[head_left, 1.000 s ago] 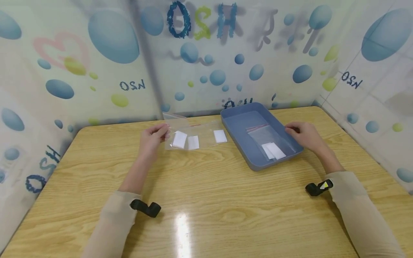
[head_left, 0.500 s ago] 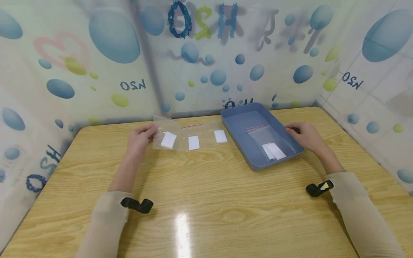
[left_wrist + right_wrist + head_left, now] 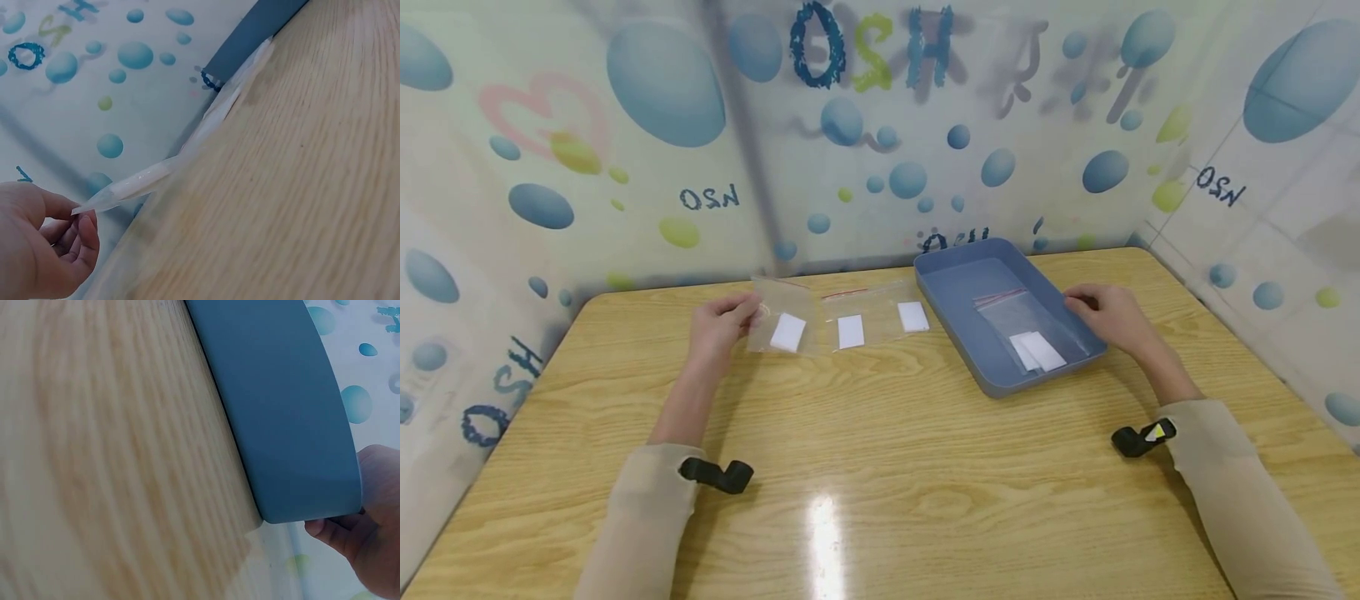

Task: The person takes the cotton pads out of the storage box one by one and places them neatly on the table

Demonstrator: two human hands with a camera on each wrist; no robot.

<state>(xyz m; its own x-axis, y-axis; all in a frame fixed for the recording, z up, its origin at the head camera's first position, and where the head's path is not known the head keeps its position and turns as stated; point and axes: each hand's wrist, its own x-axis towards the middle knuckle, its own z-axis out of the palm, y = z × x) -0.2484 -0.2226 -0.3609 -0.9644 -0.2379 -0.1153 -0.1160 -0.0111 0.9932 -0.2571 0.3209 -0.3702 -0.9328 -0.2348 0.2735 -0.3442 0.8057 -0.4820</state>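
My left hand (image 3: pixel 718 325) pinches the left edge of a clear zip bag (image 3: pixel 762 337) between thumb and fingers. Inside that bag sits a white rectangular piece (image 3: pixel 787 332). In the left wrist view the pinched edge of the bag (image 3: pixel 134 182) is raised, sloping down to the table. Two similar clear bags, each with a white piece (image 3: pixel 851 332), lie in a row to its right, the far one close beside the blue-grey tray (image 3: pixel 958 340). My right hand (image 3: pixel 1108 312) grips the tray's right rim, and its fingers reach around the wall in the right wrist view.
Stacked zip bags (image 3: pixel 1007 315) with red seal strips and white pieces lie in the tray's near half. The wooden table (image 3: pixel 910 467) ends at a patterned backdrop (image 3: pixel 865 200) behind and on both sides. A black wrist camera (image 3: pixel 718 475) sits on each sleeve.
My left hand has moved left and slightly toward me, drawing its bag away from the middle bag; the bag's raised top has come down. The right hand and tray have stayed in place.
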